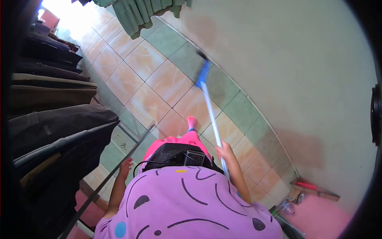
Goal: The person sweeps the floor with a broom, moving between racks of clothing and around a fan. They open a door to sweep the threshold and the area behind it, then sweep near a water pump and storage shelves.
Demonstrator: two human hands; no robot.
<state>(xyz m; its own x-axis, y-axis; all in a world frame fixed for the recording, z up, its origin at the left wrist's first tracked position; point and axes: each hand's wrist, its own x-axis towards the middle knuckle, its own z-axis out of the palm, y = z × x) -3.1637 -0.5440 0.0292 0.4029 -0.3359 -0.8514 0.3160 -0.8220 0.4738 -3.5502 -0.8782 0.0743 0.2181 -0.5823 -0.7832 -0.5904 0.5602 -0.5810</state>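
One hand does the holding: the right hand [225,152] has its fingers wrapped shut around the upper end of a broom [210,115]. Its pale pole runs from that grip toward 11 o'clock, down to a blue head [203,73] resting on the floor [131,79] close by the wall [302,71]. The broom looks light, the pole stiff and smooth, likely slippery in one hand; a second grip lower on the pole would probably steady it. The left hand [126,165] hangs at 8 o'clock of the right, fingers loosely curled and holding nothing, near a thin dark rod [115,172] slanting past it. A socked foot [191,121] stands on the tiles beside the pole. Dark folded cloth [59,131] is stacked at 9 o'clock.
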